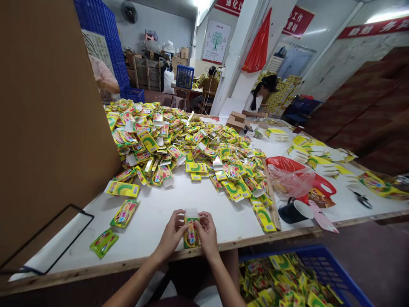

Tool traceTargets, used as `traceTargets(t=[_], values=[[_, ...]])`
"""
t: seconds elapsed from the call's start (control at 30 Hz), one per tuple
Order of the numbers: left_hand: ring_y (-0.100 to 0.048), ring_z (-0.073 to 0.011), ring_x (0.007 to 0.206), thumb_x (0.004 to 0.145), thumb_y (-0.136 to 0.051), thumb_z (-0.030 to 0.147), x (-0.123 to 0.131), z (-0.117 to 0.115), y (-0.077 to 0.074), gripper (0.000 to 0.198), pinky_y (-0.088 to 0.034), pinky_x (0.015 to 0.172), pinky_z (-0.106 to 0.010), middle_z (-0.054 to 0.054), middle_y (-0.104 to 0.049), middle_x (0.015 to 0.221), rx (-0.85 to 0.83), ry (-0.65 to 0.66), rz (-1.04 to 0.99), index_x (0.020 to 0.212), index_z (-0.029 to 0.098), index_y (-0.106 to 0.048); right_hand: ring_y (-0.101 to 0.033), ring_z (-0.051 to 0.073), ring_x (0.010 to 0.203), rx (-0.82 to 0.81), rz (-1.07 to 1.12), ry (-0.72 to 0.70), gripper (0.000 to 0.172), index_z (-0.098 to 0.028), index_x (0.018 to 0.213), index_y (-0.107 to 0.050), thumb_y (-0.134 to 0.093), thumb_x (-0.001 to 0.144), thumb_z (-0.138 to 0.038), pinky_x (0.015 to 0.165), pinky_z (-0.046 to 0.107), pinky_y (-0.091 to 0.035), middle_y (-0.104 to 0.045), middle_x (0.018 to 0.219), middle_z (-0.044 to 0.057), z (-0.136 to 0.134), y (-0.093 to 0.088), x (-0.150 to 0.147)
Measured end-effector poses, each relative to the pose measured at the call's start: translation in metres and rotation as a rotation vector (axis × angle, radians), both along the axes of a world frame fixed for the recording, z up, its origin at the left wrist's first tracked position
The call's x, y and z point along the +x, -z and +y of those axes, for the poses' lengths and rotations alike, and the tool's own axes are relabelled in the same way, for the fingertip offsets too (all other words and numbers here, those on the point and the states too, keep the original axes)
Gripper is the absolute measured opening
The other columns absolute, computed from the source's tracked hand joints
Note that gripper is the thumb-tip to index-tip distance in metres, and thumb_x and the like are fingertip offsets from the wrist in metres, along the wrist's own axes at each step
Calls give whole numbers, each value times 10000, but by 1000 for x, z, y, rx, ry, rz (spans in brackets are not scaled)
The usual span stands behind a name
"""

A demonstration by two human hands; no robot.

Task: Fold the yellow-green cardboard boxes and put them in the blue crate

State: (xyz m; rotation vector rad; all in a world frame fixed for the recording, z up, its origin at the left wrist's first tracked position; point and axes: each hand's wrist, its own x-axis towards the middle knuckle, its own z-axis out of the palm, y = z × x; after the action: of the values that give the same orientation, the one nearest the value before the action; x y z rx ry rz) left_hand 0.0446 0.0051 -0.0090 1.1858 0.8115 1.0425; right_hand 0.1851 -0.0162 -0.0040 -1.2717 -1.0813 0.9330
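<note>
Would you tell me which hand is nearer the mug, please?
Right: the right hand holds the side of the box facing the mug; the left hand holds the opposite side.

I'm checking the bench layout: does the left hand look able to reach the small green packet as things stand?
Probably yes: nothing stands between the left hand and the green packet on the white table, though that hand would likely need to let go of the yellow box.

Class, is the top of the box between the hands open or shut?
Open: on the box, a pale flap extends beyond the printed front, untucked.
</note>
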Motion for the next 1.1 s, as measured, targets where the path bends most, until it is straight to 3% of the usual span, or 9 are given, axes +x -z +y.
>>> traceTargets(t=[0.13, 0.3, 0.47, 0.57, 0.7, 0.83, 1.0, 1.1], values=[[-604, -194, 1041, 847, -489, 224, -1, -10, 1, 302, -490, 901, -361, -81, -591, 1172, 179, -1, 99, 1147, 226, -454, -625, 189, 863, 36, -150, -64, 161, -214, 950, -555, -571, 799, -267, 770, 299, -510, -638, 909, 43, -13, -17, 18], [-560, -197, 1132, 869, -454, 168, -10, -31, 14, 312, -451, 977, -378, -73, -612, 1194, 487, -51, 248, 1171, 236, -495, -625, 203, 923, 111, -405, -111, 142, -224, 935, -629, -556, 817, -197, 845, 318, -488, -677, 946, 46, -48, -40, 29], [-568, -196, 1127, 878, -441, 165, -13, -43, 17, 311, -468, 966, -378, -78, -609, 1216, 536, -53, 284, 1175, 231, -505, -624, 215, 966, 152, -445, -117, 163, -243, 944, -642, -544, 825, -189, 870, 334, -486, -686, 991, 44, -65, -42, 25], [-597, -206, 1073, 868, -471, 223, -9, -38, 9, 298, -485, 935, -368, -76, -643, 1152, 465, -66, 343, 1153, 225, -557, -630, 205, 892, 114, -438, -88, 152, -231, 926, -654, -528, 842, -221, 802, 313, -497, -687, 916, 46, -54, -34, 22], [-631, -205, 974, 856, -487, 303, 1, -17, -3, 255, -512, 864, -341, -60, -681, 1046, 311, -110, 328, 1045, 212, -632, -630, 194, 802, 45, -381, -78, 182, -207, 865, -689, -530, 841, -291, 740, 304, -495, -697, 835, 48, -17, -22, 21], [-639, -207, 872, 848, -476, 336, 5, -2, -7, 247, -512, 799, -337, -62, -698, 941, 252, -156, 335, 938, 202, -663, -631, 205, 838, 17, -278, -85, 228, -189, 784, -724, -586, 792, -369, 761, 319, -493, -703, 865, 61, 14, -10, 25], [-615, -195, 813, 861, -444, 291, 10, -3, -6, 214, -492, 769, -330, -60, -662, 865, 313, -185, 364, 833, 194, -633, -633, 196, 808, -26, -194, -216, 258, -176, 833, -723, -567, 809, -379, 744, 311, -494, -708, 824, 56, 21, -3, 32], [-615, -194, 901, 870, -423, 263, 16, -7, -7, 179, -484, 823, -342, -62, -654, 943, 281, -228, 271, 920, 197, -582, -625, 189, 817, -2, -157, -153, 230, -171, 848, -695, -592, 792, -369, 759, 305, -491, -695, 839, 56, 18, -2, 30]])
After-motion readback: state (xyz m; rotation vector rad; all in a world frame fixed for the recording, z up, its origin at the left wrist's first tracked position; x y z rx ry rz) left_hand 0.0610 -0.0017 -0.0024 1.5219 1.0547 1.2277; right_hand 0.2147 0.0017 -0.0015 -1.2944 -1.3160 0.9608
